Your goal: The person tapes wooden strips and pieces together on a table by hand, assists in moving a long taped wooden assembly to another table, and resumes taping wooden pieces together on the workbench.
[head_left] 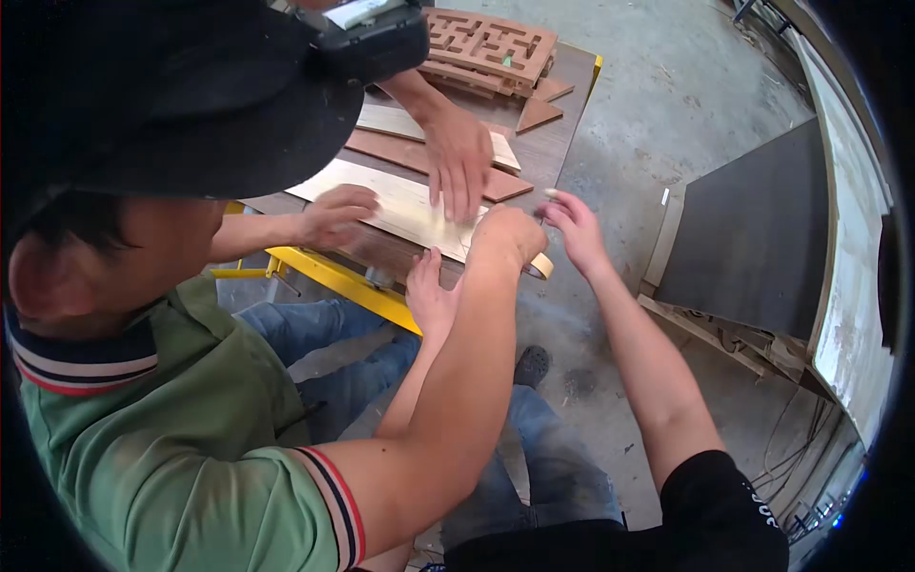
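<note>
My left hand [434, 294] lies with its fingers extended at the near edge of a pale wooden board [396, 205]. Just off the board's right end is my right hand [575, 229], its fingers bent together; what they hold, if anything, is too small to name. Between my hands, a co-worker's fist [510, 232] in a green-sleeved arm presses near the board's end, beside a roll of tape [541, 266]. Another hand [459, 157] reaches onto the board from above, blurred. A further hand [338, 214] rests at the board's left part.
Reddish-brown strips [405, 157] lie behind the board on the table [578, 105]. Carved lattice panels [486, 48] are stacked at the back, near a triangular piece [538, 115]. The table has a yellow frame [348, 286]. A dark panel [748, 238] stands at right.
</note>
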